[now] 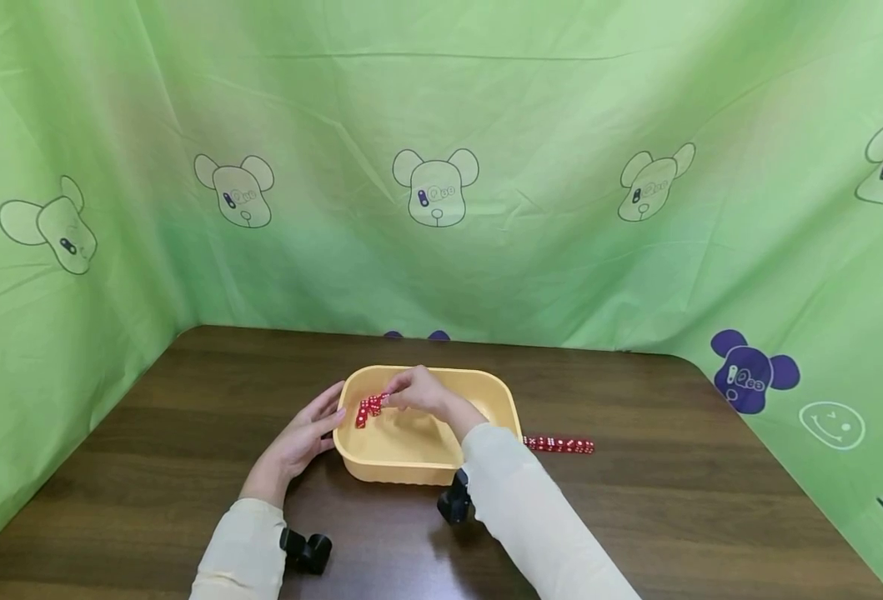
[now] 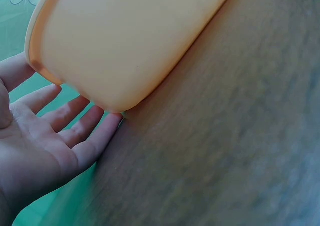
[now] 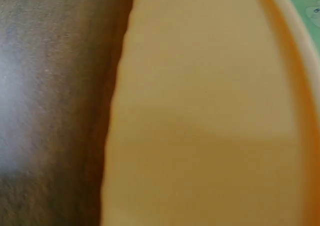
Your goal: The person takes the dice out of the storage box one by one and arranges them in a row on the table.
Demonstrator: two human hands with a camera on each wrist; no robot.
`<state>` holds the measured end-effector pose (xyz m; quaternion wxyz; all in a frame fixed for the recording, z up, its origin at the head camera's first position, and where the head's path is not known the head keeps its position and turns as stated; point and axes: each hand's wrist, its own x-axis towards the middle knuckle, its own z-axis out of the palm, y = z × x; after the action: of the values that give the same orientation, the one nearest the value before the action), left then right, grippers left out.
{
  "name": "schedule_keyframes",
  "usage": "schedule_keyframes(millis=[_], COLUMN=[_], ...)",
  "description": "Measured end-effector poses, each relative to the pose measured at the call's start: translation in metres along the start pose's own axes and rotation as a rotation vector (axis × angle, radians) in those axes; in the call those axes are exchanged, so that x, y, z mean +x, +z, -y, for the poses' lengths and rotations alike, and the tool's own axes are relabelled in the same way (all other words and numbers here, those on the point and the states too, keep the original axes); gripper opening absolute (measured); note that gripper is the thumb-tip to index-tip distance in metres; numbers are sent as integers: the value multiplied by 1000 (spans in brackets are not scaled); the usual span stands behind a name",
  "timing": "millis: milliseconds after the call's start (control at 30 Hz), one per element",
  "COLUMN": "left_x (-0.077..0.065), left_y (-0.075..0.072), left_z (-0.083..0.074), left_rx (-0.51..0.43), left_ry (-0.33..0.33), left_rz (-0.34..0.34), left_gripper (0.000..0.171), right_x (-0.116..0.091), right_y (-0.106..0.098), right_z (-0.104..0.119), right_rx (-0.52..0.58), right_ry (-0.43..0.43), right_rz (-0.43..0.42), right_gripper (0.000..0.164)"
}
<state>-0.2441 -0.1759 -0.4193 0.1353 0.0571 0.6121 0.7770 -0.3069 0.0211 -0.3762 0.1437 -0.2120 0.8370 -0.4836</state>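
Note:
A yellow plastic tub stands on the table, with several red dice showing white pips in its left end. My left hand is at the tub's left side. Its loosely extended fingertips touch the outer wall, and the thumb is up by the rim. Reaching over the near rim, my right hand has thumb and fingertips together at the dice and pinches a red die, mostly hidden by the fingers. The right wrist view has only the tub's outer wall, with that hand out of sight.
A straight row of red dice lies on the brown wooden table, just right of the tub. Green printed cloth hangs around the table's back and sides. Black wrist mounts stick out from both sleeves.

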Motion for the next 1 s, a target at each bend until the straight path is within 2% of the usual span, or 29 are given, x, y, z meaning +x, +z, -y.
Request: schedule_keyframes(millis=[333,467,800,1000], left_x=[-1,-2,-2,-1], left_y=[1,1,1,1], left_z=[-1,-1,0,1], left_rx=[2,-2,8,5], left_ry=[7,11,6,6], left_rz=[12,16,9,11], left_gripper=[54,53,54,55], right_x=[-10,-17,-56,-63], right_y=[-27,-41,-72,-92], right_z=[12,14,30,7], right_rx=[15,13,11,53], right_ry=[-95,-106,-118,-116], right_rz=[-29,-42,-110,-151], right_gripper=[12,13,15,18])
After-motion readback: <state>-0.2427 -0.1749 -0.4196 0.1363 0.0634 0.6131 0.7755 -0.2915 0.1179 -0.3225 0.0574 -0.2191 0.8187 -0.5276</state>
